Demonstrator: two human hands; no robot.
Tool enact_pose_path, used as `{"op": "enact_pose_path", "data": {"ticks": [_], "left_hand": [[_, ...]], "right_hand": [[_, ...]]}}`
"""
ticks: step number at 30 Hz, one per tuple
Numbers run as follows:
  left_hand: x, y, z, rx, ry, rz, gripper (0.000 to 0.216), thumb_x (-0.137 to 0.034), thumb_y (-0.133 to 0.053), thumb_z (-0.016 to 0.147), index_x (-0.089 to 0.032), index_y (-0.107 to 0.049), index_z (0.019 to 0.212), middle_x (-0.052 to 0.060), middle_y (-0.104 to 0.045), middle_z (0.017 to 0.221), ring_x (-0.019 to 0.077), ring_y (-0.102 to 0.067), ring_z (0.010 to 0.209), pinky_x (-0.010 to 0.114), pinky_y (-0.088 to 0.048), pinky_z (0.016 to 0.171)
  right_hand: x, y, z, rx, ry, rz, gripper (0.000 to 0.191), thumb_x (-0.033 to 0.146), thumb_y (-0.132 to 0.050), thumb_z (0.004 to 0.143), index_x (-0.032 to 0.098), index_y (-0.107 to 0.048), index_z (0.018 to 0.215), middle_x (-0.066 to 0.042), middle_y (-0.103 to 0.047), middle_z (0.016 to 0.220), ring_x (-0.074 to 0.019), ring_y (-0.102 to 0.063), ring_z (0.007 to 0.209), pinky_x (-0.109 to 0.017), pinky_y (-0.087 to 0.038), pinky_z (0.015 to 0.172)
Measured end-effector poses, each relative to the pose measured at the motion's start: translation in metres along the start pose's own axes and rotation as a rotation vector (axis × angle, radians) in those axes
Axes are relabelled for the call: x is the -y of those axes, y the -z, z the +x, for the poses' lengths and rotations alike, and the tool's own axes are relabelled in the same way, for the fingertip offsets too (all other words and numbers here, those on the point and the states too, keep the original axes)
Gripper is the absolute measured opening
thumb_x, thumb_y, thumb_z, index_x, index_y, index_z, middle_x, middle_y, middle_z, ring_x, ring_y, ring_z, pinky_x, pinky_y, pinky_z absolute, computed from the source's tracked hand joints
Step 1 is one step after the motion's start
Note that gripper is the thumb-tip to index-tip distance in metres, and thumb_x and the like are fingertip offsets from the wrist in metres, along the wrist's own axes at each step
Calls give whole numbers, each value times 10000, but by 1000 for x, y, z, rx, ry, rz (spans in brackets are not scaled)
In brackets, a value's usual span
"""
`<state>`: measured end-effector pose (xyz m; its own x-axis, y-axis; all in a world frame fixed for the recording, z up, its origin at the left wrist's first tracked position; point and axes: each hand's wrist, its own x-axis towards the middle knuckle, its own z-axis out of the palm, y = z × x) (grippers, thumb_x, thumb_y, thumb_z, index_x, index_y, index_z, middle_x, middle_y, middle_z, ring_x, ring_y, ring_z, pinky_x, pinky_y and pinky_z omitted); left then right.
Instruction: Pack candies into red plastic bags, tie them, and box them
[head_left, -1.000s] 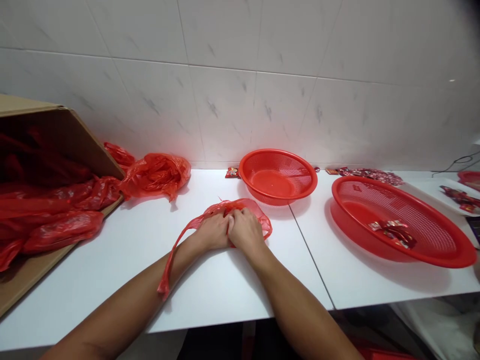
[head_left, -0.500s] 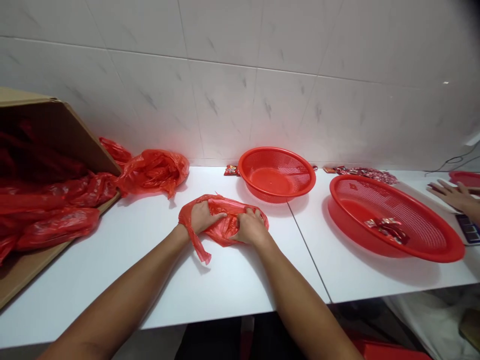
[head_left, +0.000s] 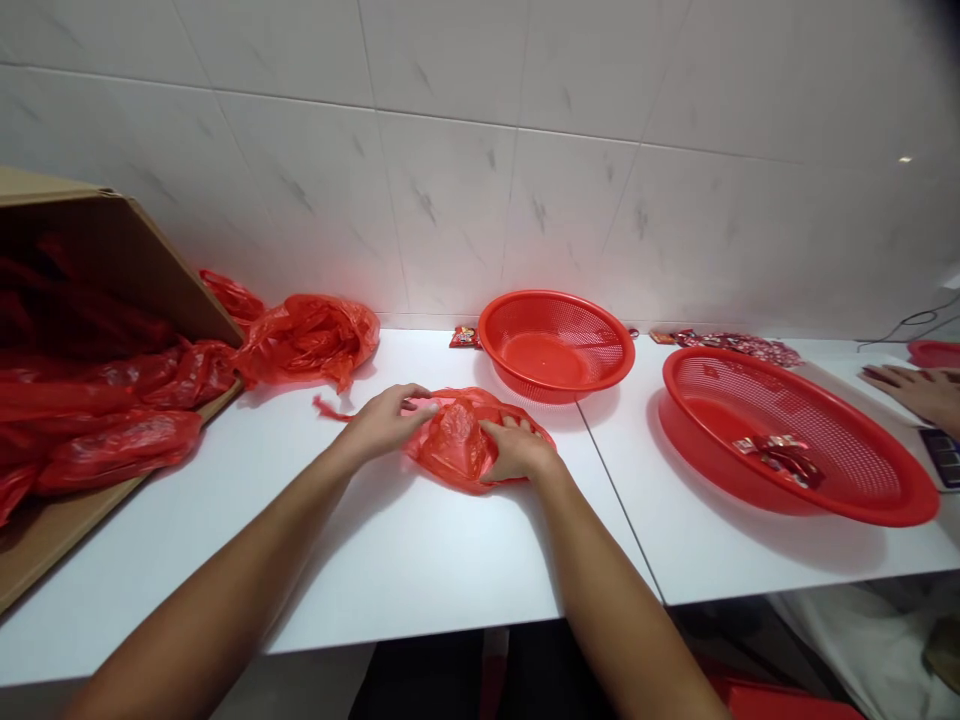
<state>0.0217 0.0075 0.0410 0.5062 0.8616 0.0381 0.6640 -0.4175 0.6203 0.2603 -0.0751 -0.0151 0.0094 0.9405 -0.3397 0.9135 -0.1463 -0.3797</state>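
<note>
A crumpled red plastic bag (head_left: 457, 440) lies on the white table (head_left: 420, 560) in front of me. My left hand (head_left: 382, 420) rests on its left edge, fingers pinching the thin plastic. My right hand (head_left: 517, 450) presses on the bag's right side with curled fingers gripping it. A loose strip of the bag (head_left: 330, 410) trails to the left of my left hand.
A small red basket (head_left: 555, 345) stands behind the bag; a large red basket (head_left: 795, 440) with a few candy wrappers sits right. A tipped cardboard box (head_left: 90, 330) spills red bags at left, another bag (head_left: 311, 340) beside it. Another person's hand (head_left: 911, 390) rests far right.
My hands have spread apart over the bag. The left hand slipped out of the bag's loop and now holds its left edge; the strip flicked out to the left.
</note>
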Motion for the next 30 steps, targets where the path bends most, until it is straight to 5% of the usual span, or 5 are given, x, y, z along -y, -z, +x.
{"op": "enact_pose_path", "data": {"ticks": [9,13,22,25,30], "left_hand": [[10,-54,-5,-449,-473,398,302,-243,-469,1034,-171,-727,1172,142,-704,1150,281,-685,1064,432,-548,967],[11,-65,-5,-175,-692,307,358,-279,-511,1045,-196,-637,1370,117,-689,1331,276,-628,1267,443,-488,1123],[27,-61,0,76,-472,428,780,-638,-801,749,-199,-632,1371,173,-528,1407,378,-582,1234,529,-508,1039],[31,-60,5,72,-488,418,803,-661,-794,750,-218,-617,1397,181,-477,1527,416,-519,1366,572,-442,1137],[37,-62,13,76,-486,401,838,-739,-757,739,-222,-640,1387,201,-402,1614,451,-475,1434,601,-409,1174]], "right_hand": [[7,-3,-6,-36,-7,-4,1128,569,-829,664,373,-349,1665,-124,-277,1724,-493,-268,1558,-616,-314,1205],[8,-3,-9,-24,1,20,1145,513,-857,636,364,-365,1659,-120,-303,1713,-494,-271,1556,-608,-337,1198],[-4,16,-30,-113,96,262,874,532,-908,644,306,-648,1447,-109,-613,1506,-406,-548,1404,-494,-497,1099],[-29,11,-65,-458,166,646,436,559,-801,803,209,-759,1059,-88,-789,1101,-276,-746,1030,-378,-593,889],[-130,-22,-147,-1701,-306,1281,457,647,-725,857,257,-488,868,80,-557,552,-124,-533,451,-213,-451,433]]}}
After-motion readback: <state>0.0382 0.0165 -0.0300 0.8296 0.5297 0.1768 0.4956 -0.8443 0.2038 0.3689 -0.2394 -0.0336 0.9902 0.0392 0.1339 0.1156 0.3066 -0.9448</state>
